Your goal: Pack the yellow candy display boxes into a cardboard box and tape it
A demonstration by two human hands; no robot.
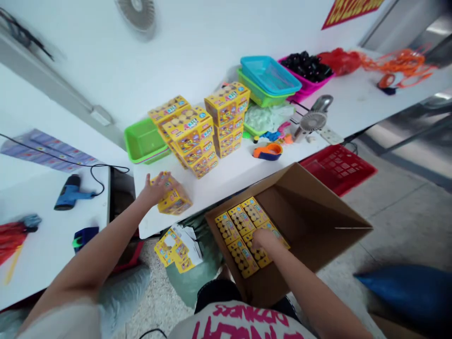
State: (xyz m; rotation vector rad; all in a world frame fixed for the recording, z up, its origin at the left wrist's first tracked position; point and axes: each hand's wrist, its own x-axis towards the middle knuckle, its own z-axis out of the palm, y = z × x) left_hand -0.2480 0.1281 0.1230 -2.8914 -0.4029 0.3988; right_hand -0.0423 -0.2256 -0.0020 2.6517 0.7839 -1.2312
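Note:
My left hand (157,189) lies over one end of a yellow printed box (177,201) at the near edge of the white table, fingers gripping it from above. My right hand (261,238) reaches down into an open cardboard carton (296,221), its fingers curled against the yellow boxes (240,258) packed in rows there. Whether it holds one of them is hidden. Farther back on the table, more yellow boxes (192,134) stand in stacks, with another stack (229,117) beside them to the right.
A green basket (144,139) stands left of the stacks; a blue basket (270,75) and a small fan (313,120) are to the right. An orange-and-blue tape ring (267,151) lies near the table edge. Flattened yellow packaging (178,249) is below; a blue heat gun (72,192) lies left.

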